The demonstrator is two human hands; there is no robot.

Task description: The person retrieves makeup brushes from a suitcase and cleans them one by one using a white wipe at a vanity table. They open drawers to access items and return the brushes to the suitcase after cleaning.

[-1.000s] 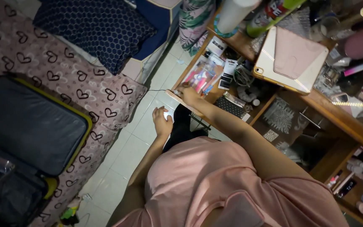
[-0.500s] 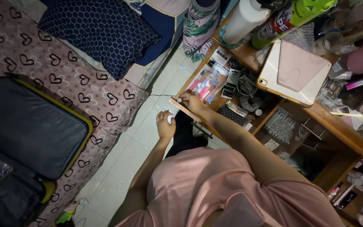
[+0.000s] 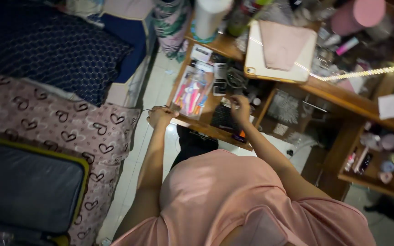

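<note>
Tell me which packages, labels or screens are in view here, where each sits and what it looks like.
Clear flat packet: in the open wooden drawer beside the left hand, rectangular, pink, orange and blue items inside.
Small card packs: right of the packet, black and white rectangles.
Tablet: on the desk top above, white-edged rectangle under a pink folded cover; no screen showing.

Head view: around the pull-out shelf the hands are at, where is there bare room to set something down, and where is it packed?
Bare room: the tiled floor between the heart-print bedspread and the pull-out shelf. The shelf is crowded: a clear pouch of colourful items, cards and cables. The left hand is at its front corner, the right hand among the clutter. The desktop around the tablet is packed too.
</note>
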